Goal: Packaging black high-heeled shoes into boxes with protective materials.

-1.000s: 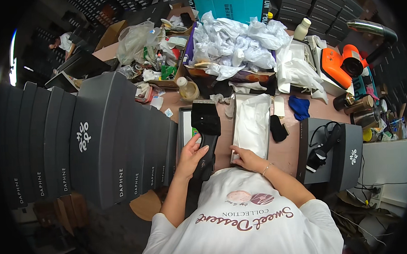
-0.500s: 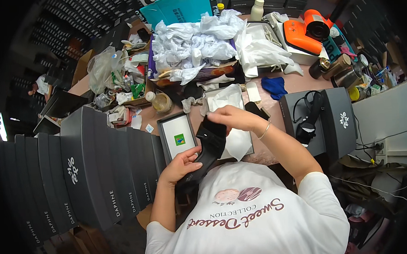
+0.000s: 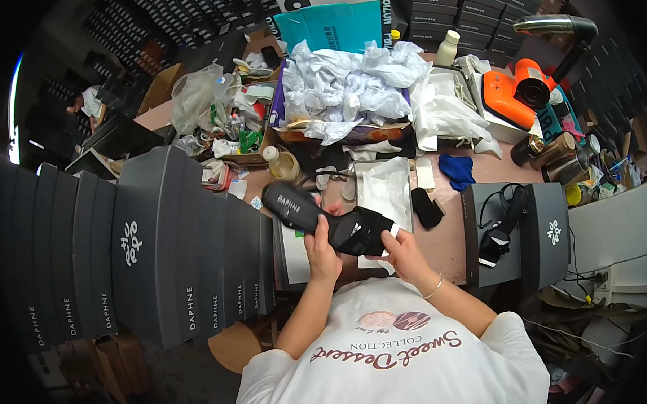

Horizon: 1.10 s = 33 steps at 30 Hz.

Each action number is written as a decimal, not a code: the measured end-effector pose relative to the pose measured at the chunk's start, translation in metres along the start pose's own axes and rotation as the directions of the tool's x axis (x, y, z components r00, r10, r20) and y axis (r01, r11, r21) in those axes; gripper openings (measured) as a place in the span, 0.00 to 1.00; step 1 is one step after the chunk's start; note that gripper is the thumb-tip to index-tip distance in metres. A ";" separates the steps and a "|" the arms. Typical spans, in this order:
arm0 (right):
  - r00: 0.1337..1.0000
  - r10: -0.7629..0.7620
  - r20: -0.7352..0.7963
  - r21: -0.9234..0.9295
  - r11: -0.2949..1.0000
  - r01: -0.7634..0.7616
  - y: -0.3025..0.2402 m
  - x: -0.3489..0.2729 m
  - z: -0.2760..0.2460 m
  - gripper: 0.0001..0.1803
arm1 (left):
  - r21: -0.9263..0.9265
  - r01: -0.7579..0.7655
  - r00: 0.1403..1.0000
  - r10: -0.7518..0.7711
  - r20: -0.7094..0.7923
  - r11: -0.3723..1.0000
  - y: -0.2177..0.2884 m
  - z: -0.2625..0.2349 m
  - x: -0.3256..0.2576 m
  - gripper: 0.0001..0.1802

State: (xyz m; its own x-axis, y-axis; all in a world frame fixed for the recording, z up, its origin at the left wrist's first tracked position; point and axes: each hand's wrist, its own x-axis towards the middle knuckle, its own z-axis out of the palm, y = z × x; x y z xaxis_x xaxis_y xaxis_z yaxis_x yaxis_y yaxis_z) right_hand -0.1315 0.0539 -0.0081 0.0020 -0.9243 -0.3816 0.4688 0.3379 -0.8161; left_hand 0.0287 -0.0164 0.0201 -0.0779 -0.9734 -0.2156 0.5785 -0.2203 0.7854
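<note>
Between both hands I hold a black strappy sandal (image 3: pixel 295 209) over the near edge of the table, insole side showing and slightly blurred. The fingers of my left hand (image 3: pixel 321 254) are wrapped round its middle. With my right hand (image 3: pixel 407 256) I pinch the end on the right, where a small white piece shows at the fingertips. Behind the sandal is a shallow open box (image 3: pixel 383 188) with white paper in it. Partly hidden under my left hand lies a grey box part (image 3: pixel 291 265). A second black sandal (image 3: pixel 506 224) rests on a dark grey shoebox at the right.
Stacked dark grey shoeboxes (image 3: pixel 159 245) wall off the left side. Crumpled white paper (image 3: pixel 347 82) fills a carton at the back. Also on the table are an orange hot-air tool (image 3: pixel 503 97), a blue cloth (image 3: pixel 457 171), a small black item (image 3: pixel 428 207) and a jar (image 3: pixel 282 164).
The sandal has turned from near upright to lying across, insole now showing. My right hand has moved from its top down to its right end. The view has shifted slightly.
</note>
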 end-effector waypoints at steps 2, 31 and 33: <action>0.999 0.015 -0.049 0.062 0.998 -0.012 -0.020 -0.020 -0.010 0.13 | -0.040 0.018 0.986 -0.012 0.164 0.999 0.011 0.006 0.014 0.24; 0.852 -0.518 0.082 -0.545 0.692 0.473 -0.055 -0.007 0.018 0.26 | 0.069 0.591 0.759 -0.583 0.292 0.804 -0.008 -0.005 -0.018 0.21; 0.829 -0.492 0.267 -0.650 0.543 0.532 -0.060 -0.014 0.023 0.23 | -0.082 0.638 0.732 -0.571 0.371 0.766 -0.007 -0.007 -0.015 0.24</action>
State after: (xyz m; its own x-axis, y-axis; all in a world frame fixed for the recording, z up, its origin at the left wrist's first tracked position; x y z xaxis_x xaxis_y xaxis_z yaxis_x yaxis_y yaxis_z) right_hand -0.1397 0.0425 0.0563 0.0071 -0.9795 0.2013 -0.3185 -0.1931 -0.9281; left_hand 0.0314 0.0001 0.0135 -0.6885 -0.6107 -0.3912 0.4594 -0.7846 0.4164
